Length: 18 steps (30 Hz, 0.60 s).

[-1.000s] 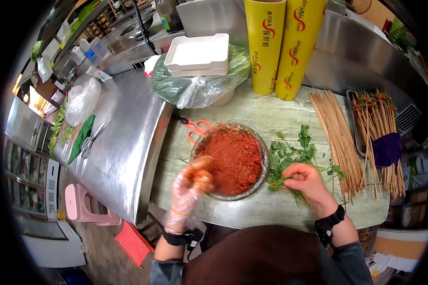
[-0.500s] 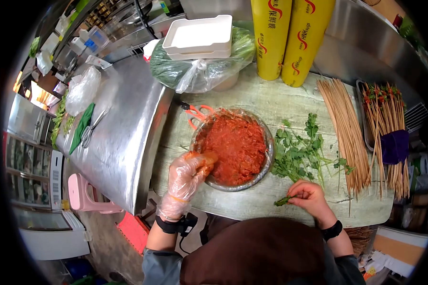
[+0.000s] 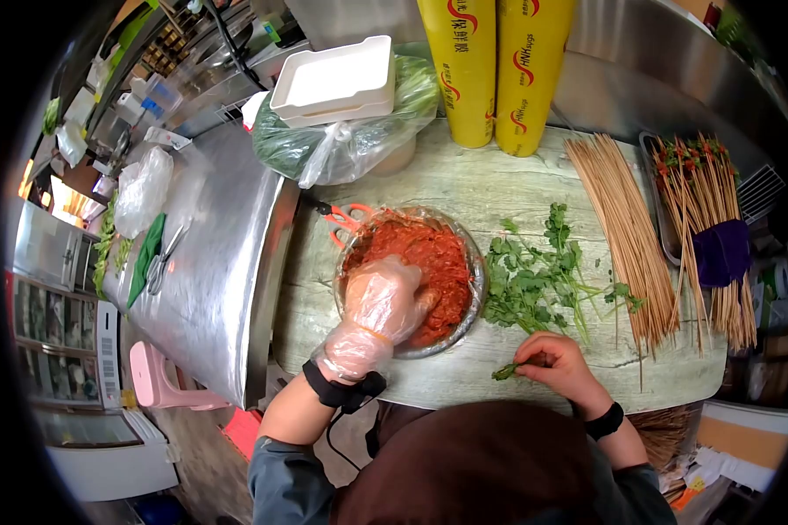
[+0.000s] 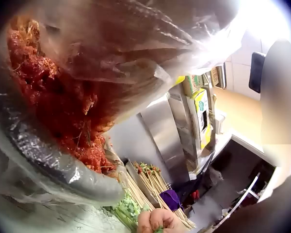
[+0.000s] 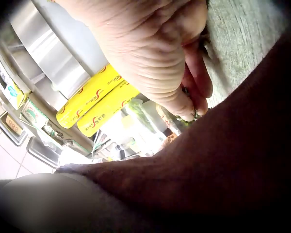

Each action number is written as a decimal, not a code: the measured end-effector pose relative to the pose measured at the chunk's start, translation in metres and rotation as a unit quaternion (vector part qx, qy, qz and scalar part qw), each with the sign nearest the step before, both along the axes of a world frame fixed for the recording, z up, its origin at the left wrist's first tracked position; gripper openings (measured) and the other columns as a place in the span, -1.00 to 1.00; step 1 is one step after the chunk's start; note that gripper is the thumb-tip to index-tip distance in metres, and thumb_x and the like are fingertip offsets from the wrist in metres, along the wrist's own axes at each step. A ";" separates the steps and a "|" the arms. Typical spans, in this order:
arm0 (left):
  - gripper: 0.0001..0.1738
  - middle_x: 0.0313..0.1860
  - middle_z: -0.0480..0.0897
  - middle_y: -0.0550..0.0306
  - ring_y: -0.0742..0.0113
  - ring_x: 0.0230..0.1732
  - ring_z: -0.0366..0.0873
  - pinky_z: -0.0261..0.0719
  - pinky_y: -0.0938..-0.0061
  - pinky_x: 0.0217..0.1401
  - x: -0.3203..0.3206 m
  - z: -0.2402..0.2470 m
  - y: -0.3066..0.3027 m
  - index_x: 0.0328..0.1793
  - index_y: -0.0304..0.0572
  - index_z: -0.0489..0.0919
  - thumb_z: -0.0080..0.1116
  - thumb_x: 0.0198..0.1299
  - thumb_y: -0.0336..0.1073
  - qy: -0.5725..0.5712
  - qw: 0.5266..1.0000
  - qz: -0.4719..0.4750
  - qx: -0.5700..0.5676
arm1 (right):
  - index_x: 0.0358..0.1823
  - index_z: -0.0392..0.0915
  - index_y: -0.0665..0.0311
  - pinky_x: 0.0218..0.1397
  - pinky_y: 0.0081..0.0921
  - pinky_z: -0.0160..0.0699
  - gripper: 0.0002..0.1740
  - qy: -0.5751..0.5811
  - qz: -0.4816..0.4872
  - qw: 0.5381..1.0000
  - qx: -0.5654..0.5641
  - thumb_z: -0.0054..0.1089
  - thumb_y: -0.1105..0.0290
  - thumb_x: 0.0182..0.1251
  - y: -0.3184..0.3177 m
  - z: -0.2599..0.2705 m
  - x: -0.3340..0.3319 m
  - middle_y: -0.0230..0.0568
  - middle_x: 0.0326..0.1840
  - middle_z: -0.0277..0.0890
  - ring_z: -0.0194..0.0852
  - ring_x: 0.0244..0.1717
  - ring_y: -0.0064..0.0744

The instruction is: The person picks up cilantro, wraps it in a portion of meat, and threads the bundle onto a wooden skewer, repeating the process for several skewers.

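A plastic-lined round bowl [image 3: 473, 302] holds a red, sauce-coated mixture [image 3: 429, 241]. My left hand [image 3: 381, 302], in a clear plastic glove, reaches down into that mixture; its fingertips are hidden, so its grasp does not show. In the left wrist view the red mixture [image 4: 48, 102] lies beside the glove. My right hand [image 3: 559, 366], bare, pinches a small green leafy bunch [image 3: 504, 372] between thumb and fingers near the table's front edge. The right wrist view shows the hand [image 5: 160, 58] with its fingertips together on a bit of green.
Loose green herbs [image 3: 534, 276] lie right of the bowl. Farther right are bare wooden sticks [image 3: 622, 236] and a tray of loaded skewers [image 3: 696, 175]. Orange-handled scissors [image 3: 348, 219] touch the bowl's back left. Behind stand yellow rolls [image 3: 525, 79] and a white tray [image 3: 334, 79] on bagged greens.
My left hand has moved from the bowl's left front edge into the red mixture. My right hand has drawn back from the herb pile with a small bunch and now stays near the table's edge.
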State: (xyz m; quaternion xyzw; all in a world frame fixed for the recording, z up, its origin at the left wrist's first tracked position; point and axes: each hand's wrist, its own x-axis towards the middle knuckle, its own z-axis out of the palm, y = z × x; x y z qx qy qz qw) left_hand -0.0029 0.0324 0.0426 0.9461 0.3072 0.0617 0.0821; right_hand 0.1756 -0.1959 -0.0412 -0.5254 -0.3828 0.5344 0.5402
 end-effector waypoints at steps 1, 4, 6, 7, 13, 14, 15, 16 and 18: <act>-0.67 -0.46 0.56 -0.16 -0.14 -0.37 0.56 0.52 0.09 -0.29 0.001 -0.001 0.000 -0.44 -0.22 0.61 0.32 -0.11 -0.08 0.004 1.000 -0.001 -0.004 | -0.28 0.55 0.38 -0.23 -0.68 0.51 -0.84 0.001 0.001 1.000 0.001 0.27 0.69 0.12 0.000 0.000 0.000 -0.31 -0.21 0.49 0.51 -0.25 -0.60; -0.75 -0.44 0.57 -0.17 -0.15 -0.36 0.55 0.51 0.10 -0.27 0.002 -0.001 0.003 -0.43 -0.20 0.62 0.28 -0.09 -0.16 0.004 1.000 -0.001 -0.022 | -0.28 0.55 0.37 -0.25 -0.69 0.48 -0.86 0.004 0.005 1.000 0.008 0.27 0.67 0.13 0.001 -0.002 0.001 -0.32 -0.23 0.49 0.49 -0.27 -0.61; -0.80 -0.43 0.58 -0.17 -0.15 -0.36 0.55 0.52 0.11 -0.26 -0.002 -0.002 0.004 -0.42 -0.19 0.62 0.25 -0.09 -0.22 -0.013 0.999 0.001 -0.042 | -0.29 0.55 0.36 -0.26 -0.70 0.47 -0.87 0.000 0.005 1.000 0.012 0.27 0.66 0.14 0.000 -0.001 0.002 -0.33 -0.24 0.48 0.48 -0.28 -0.63; -0.82 -0.41 0.58 -0.17 -0.16 -0.36 0.55 0.52 0.12 -0.26 -0.005 -0.003 0.006 -0.41 -0.19 0.63 0.24 -0.09 -0.24 -0.017 0.997 -0.020 -0.066 | -0.29 0.55 0.36 -0.27 -0.69 0.46 -0.87 -0.005 0.004 1.000 0.013 0.27 0.65 0.14 0.000 0.000 0.002 -0.33 -0.24 0.48 0.48 -0.29 -0.63; -0.85 -0.36 0.60 -0.15 -0.08 -0.27 0.55 0.50 0.23 -0.18 -0.022 0.004 0.010 -0.36 -0.25 0.63 0.18 -0.12 -0.41 -0.085 0.974 -0.072 -0.198 | -0.29 0.54 0.34 -0.29 -0.68 0.43 -0.88 -0.029 0.016 0.999 0.014 0.28 0.63 0.15 0.000 -0.001 0.004 -0.34 -0.24 0.47 0.43 -0.32 -0.65; -0.83 -0.37 0.64 -0.06 -0.03 -0.29 0.58 0.53 0.26 -0.14 -0.024 0.003 0.010 -0.33 -0.23 0.65 0.18 -0.12 -0.44 -0.103 0.973 -0.069 -0.195 | -0.29 0.54 0.33 -0.29 -0.68 0.43 -0.88 -0.034 0.019 0.999 0.012 0.28 0.63 0.15 0.000 -0.001 0.004 -0.34 -0.24 0.47 0.43 -0.32 -0.65; -0.83 -0.36 0.65 -0.06 0.00 -0.28 0.59 0.53 0.26 -0.13 -0.027 0.000 0.011 -0.32 -0.23 0.66 0.19 -0.11 -0.44 -0.122 0.968 -0.048 -0.212 | -0.29 0.55 0.33 -0.30 -0.68 0.43 -0.88 -0.023 0.018 1.000 0.012 0.28 0.62 0.16 0.000 0.001 0.004 -0.34 -0.23 0.47 0.43 -0.32 -0.65; -0.83 -0.35 0.65 -0.06 0.02 -0.27 0.59 0.53 0.27 -0.12 -0.029 -0.004 0.013 -0.31 -0.24 0.66 0.20 -0.09 -0.44 -0.140 0.963 -0.026 -0.229 | -0.29 0.55 0.32 -0.30 -0.68 0.43 -0.88 -0.012 0.018 1.000 0.013 0.28 0.62 0.16 0.000 0.002 0.003 -0.34 -0.23 0.47 0.43 -0.32 -0.65; -0.89 -0.29 0.60 0.11 0.30 -0.23 0.54 0.50 0.40 -0.06 -0.035 -0.012 0.019 -0.30 -0.28 0.60 0.21 0.02 -0.44 -0.154 0.934 0.024 -0.322 | -0.27 0.54 0.33 -0.25 -0.67 0.45 -0.86 -0.010 0.023 1.000 0.010 0.25 0.66 0.16 0.002 0.003 0.004 -0.32 -0.21 0.47 0.45 -0.28 -0.62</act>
